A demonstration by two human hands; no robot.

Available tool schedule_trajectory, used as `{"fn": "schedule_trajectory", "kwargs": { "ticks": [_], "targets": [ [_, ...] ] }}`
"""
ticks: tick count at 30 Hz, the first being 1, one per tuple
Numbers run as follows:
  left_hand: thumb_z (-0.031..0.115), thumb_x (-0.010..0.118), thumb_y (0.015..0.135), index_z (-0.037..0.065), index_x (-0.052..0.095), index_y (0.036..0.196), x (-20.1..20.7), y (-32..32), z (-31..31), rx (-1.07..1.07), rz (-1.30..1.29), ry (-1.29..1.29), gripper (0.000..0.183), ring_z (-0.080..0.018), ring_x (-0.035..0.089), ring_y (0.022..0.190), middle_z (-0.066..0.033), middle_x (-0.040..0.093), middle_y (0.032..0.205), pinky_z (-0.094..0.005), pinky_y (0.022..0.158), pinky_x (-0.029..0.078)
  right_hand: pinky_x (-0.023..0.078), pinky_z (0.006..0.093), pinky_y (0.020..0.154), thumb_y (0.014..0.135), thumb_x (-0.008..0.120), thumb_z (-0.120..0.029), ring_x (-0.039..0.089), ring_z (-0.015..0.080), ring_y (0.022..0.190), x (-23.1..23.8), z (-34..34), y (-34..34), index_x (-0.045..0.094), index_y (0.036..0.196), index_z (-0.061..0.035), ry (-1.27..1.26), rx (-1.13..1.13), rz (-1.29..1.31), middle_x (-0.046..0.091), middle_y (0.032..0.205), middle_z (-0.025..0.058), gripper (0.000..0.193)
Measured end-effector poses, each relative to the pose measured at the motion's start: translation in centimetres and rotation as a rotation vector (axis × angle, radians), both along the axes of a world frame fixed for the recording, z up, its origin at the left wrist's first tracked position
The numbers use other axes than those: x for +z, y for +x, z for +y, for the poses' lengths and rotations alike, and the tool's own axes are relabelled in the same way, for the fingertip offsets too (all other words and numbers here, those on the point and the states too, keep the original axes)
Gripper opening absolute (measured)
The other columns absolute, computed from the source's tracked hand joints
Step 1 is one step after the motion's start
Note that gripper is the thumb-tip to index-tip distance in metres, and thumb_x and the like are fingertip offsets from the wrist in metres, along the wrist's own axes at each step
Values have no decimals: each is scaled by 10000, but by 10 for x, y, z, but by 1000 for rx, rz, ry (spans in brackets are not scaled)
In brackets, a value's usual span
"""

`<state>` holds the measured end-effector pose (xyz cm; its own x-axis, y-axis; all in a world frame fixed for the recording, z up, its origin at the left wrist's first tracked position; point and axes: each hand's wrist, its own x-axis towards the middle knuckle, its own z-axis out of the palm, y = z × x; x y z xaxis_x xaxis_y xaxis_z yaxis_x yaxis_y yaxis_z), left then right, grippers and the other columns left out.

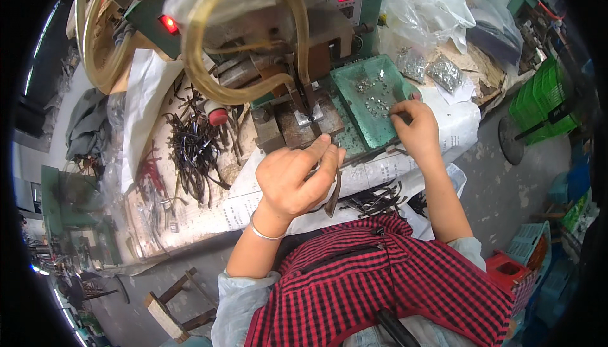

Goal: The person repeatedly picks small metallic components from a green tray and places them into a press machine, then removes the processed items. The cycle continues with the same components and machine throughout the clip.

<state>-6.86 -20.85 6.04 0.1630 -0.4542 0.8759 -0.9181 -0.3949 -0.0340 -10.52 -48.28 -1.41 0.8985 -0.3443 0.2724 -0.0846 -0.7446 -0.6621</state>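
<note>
Small metal parts [373, 93] are lying in the green tray [354, 74]; right hand [415, 128] is pinching among them, left hand [297, 179] is gripping a dark strip [334, 198].

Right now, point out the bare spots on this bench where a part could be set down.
Free: the white paper right of the green tray, beyond the right hand; and the paper strip under the left hand. Crowded: the dark strap pile at left, the press block, and the bags of small parts.
</note>
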Motion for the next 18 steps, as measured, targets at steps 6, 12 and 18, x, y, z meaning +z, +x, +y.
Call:
{"fn": "schedule_trajectory", "kwargs": {
  "ticks": [6,12,18],
  "targets": [
    [74,882,748,58,757,1006,0,-23,7,25,223,-32,287,-146,632,621,-114,774,1072,-265,524,448,515,456,905,804,756,-90,651,364,964,-1,20,6,716,870,-39,-296,-112,-10,694,906,138,92],
    [-51,747,879,36,744,1080,-6,-53,67,411,296,-178,219,-187,701,689,-167,780,1095,-301,626,548,525,448,871,857,730,-99,669,370,948,11,27,5,710,925,-30,-149,-199,172,709,946,157,99],
    [47,759,822,8,699,965,-2,55,95,723,479,-75,159,-356,642,993,-113,720,1106,-407,889,499,537,425,817,894,686,-65,688,358,901,1,11,11,719,1002,-15,-225,-119,-186,722,963,173,124]
  ]
}}
